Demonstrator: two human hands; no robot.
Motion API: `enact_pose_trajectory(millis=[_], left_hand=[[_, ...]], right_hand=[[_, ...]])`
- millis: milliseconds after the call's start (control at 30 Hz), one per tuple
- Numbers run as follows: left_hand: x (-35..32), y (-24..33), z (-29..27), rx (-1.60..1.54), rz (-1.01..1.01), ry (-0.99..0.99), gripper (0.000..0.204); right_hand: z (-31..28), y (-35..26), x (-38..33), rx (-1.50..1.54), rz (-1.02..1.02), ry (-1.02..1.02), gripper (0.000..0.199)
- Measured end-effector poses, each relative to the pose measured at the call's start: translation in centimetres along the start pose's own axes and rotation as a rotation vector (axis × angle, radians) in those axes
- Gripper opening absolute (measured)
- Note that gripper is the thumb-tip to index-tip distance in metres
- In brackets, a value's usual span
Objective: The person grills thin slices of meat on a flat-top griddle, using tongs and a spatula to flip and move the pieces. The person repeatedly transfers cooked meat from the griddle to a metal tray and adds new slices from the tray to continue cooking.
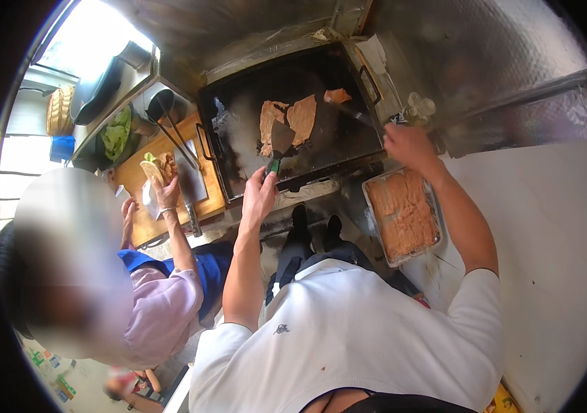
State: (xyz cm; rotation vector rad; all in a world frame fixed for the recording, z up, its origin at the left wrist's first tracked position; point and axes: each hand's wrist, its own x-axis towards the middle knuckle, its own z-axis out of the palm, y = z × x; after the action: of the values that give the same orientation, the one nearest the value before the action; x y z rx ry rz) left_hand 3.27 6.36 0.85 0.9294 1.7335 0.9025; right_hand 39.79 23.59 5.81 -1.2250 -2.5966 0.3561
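Note:
My left hand (pixel 258 197) is closed round the green-and-black handle of a scraper (pixel 282 138). Its broad blade lies over flat, browned meat (pixel 302 117) on the black griddle (pixel 338 141), and hides part of it. The meat is in torn sheets with a gap between them. Over the griddle's right edge, my right hand (pixel 410 147) grips a long thin utensil (pixel 359 113), blurred so its exact kind is unclear. The far end of it meets or overlaps a smaller meat piece (pixel 339 94); contact cannot be judged.
A tray of raw-looking meat slices (pixel 403 217) stands right of the griddle's near corner. At left, a co-worker's hand (pixel 167 193) holds a filled flatbread (pixel 161 167) above a wooden board (pixel 140 227). A knife (pixel 192 217) lies there. Metal walls rise behind.

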Motion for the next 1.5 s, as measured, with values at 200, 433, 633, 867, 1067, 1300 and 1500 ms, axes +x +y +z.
enact_pose_trajectory(millis=[200, 433, 633, 867, 1067, 1300, 1500], left_hand=[[-0.5, 1.6, 0.0, 0.049, -0.008, -0.044, 0.035], [4.1, 3.3, 3.4, 0.064, 0.027, -0.111, 0.041], [8.0, 1.7, 6.3, 0.370, 0.300, 0.058, 0.037], [11.6, -0.7, 8.3, 0.391, 0.440, 0.208, 0.038], [12.8, 1.7, 8.0, 0.226, 0.203, 0.018, 0.043], [5.2, 4.7, 8.0, 0.004, 0.051, -0.370, 0.045], [-0.9, 0.6, 17.2, 0.274, -0.060, -0.758, 0.033]], right_hand=[[6.1, -2.3, -4.2, -0.041, 0.019, -0.354, 0.028], [6.2, -8.3, -1.7, 0.083, 0.520, -0.140, 0.031], [11.9, -6.6, -2.8, 0.605, 0.879, -0.103, 0.032], [12.2, -6.1, -0.7, 0.216, 0.695, -0.028, 0.029], [13.2, -3.9, -0.5, 0.247, 0.725, -0.007, 0.028], [11.9, -6.6, -10.8, 0.381, 0.846, 0.180, 0.027], [13.0, -0.9, -23.7, 0.233, 1.189, -0.017, 0.032]])
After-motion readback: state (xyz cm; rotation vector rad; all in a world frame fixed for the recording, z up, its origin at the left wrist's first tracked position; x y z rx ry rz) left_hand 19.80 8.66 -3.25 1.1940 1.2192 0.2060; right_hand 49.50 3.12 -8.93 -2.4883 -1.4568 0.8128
